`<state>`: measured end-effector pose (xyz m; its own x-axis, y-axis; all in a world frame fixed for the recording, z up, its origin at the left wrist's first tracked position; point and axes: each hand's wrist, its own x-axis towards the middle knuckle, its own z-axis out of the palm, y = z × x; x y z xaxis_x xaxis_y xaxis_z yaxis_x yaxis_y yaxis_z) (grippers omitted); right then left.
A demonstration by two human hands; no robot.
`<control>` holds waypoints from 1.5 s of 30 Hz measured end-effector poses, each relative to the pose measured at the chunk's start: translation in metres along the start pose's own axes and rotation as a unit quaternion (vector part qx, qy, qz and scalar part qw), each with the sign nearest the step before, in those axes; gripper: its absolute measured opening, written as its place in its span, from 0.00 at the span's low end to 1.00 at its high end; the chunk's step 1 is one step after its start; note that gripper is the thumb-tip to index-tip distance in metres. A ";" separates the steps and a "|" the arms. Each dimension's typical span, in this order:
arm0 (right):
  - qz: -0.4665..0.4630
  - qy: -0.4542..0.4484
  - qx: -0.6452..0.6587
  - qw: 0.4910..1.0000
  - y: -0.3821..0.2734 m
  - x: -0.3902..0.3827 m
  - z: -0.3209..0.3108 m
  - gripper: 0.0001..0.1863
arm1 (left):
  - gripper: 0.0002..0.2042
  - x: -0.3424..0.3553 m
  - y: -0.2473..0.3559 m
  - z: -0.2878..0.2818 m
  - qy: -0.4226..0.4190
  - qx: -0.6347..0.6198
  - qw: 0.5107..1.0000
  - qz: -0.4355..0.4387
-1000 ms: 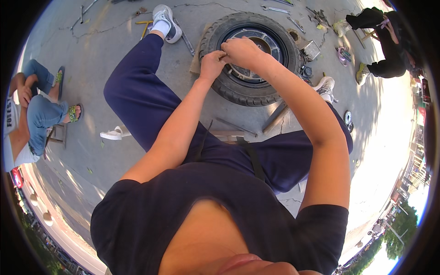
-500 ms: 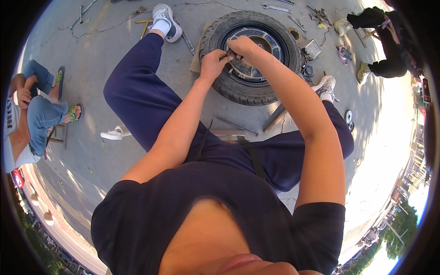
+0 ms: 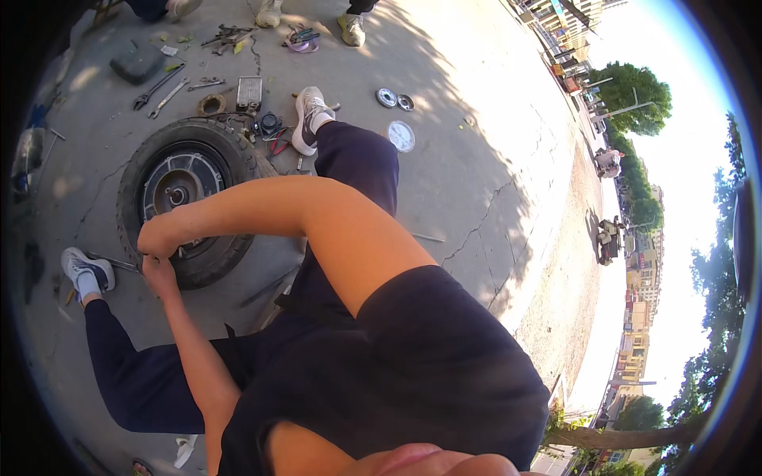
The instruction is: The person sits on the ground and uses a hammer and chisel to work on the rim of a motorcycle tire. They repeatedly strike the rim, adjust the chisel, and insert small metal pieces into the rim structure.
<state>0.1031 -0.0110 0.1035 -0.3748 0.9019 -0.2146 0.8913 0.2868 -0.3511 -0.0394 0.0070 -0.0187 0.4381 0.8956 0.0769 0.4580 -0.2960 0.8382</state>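
Note:
A black tyre point(image 3: 213, 268) mounted on a wheel with a grey metal hub point(image 3: 168, 181) lies flat on the ground between my feet. My right hand point(image 3: 161, 236) is closed over the near left part of the wheel, its fingers curled down and mostly hidden. Just below and against it, my left hand point(image 3: 161, 278) is closed too, fingertips meeting the right hand's. Whatever small thing they pinch between them cannot be made out.
Wrenches point(image 3: 168, 99), a metal ring point(image 3: 212, 104), a finned metal box point(image 3: 249, 93) and red-handled pliers point(image 3: 279, 145) lie beyond the wheel. Two round metal parts point(image 3: 386, 97) and a clear round dish point(image 3: 401, 136) sit farther right. Other people's shoes point(image 3: 352, 30) stand at the far edge.
The view has swung to the right, so the wheel and my hands now appear farther left. My hands remain together at the wheel, more hidden than before.

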 end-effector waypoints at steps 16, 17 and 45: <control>-0.136 0.042 -0.283 0.948 0.011 0.038 0.016 0.10 | 0.16 0.015 -0.016 -0.001 -0.043 0.001 0.997 0.069; -0.134 0.039 -0.291 0.947 0.010 0.035 0.014 0.09 | 0.16 0.015 -0.019 0.000 -0.041 0.021 0.996 0.070; 0.342 0.172 0.014 0.924 -0.030 0.047 0.039 0.10 | 0.21 0.031 -0.094 0.014 -0.026 0.097 0.992 0.080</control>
<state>0.0485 0.0096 0.0684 0.3804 0.9199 -0.0950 0.8809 -0.3917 -0.2656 -0.0580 0.0584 -0.1028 0.5534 0.8157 0.1683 0.5173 -0.4950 0.6981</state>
